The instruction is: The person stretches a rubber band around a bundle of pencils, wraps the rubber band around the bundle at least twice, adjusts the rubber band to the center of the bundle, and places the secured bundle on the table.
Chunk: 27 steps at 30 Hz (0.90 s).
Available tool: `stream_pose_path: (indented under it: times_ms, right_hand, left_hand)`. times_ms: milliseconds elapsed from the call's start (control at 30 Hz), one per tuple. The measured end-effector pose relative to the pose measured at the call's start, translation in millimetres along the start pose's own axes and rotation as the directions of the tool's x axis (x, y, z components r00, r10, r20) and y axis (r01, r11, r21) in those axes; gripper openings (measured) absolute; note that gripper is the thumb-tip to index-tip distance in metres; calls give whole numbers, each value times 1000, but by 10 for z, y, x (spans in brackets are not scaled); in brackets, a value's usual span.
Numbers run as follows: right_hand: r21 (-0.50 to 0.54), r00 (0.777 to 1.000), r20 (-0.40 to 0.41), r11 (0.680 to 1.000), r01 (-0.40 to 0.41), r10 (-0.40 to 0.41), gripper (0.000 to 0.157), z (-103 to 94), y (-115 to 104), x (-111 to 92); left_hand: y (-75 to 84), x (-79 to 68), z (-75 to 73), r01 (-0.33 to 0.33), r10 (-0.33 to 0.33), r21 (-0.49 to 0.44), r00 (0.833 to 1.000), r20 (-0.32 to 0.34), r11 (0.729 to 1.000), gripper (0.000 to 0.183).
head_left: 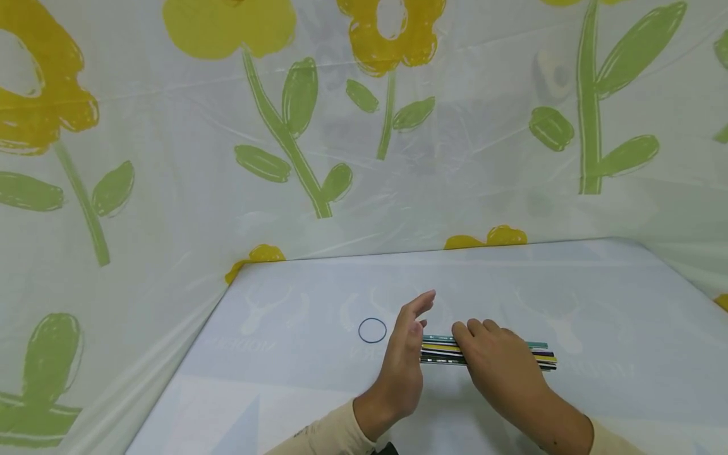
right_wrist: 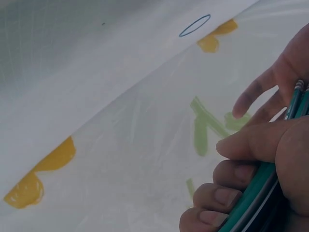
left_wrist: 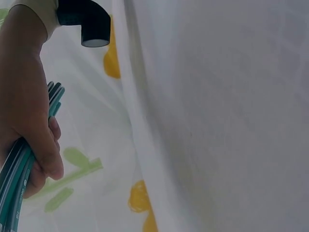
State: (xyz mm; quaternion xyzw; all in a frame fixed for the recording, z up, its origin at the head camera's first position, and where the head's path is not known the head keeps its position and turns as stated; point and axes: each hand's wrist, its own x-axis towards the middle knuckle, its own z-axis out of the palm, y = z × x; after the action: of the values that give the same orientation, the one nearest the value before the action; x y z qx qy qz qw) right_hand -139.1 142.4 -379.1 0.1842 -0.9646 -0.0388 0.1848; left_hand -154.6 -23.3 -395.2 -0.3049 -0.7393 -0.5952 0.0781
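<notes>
My right hand grips a bundle of pencils from above, its fingers curled round the middle. The pencils lie side by side, teal, yellow, black and white, with both ends showing past the hand. My left hand stands upright at the bundle's left end, fingers straight and palm facing the pencil ends. In the right wrist view, metal-banded pencil ends are right at the left palm. The left wrist view shows the right hand round the teal pencils.
A thin blue ring lies on the white-covered table, left of the left hand. Behind the table hangs a pale sheet with yellow flowers and green leaves. A dark wrist mount shows in the left wrist view.
</notes>
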Motion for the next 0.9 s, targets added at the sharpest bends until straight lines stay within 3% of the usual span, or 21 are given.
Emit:
stream_pose_path:
  times_ms: [167, 433, 667, 900]
  right_hand:
    - [-13, 1000, -9, 1000, -5, 4, 34, -16, 0, 9]
    - [-35, 996, -87, 999, 20, -23, 39, 38, 16, -10]
    - [-67, 996, -88, 998, 21, -27, 43, 48, 18, -2]
    - [-94, 998, -64, 995, 17, -23, 41, 28, 19, -9]
  left_hand:
    - [13, 9, -1, -4, 4, 15, 1000, -2, 1000, 48]
    - [-30, 13, 17, 98, -98, 45, 995, -2, 994, 45]
    - [-69, 20, 26, 97, -95, 80, 995, -24, 992, 42]
    - [-94, 72, -2, 111, -116, 276, 993, 4, 955, 27]
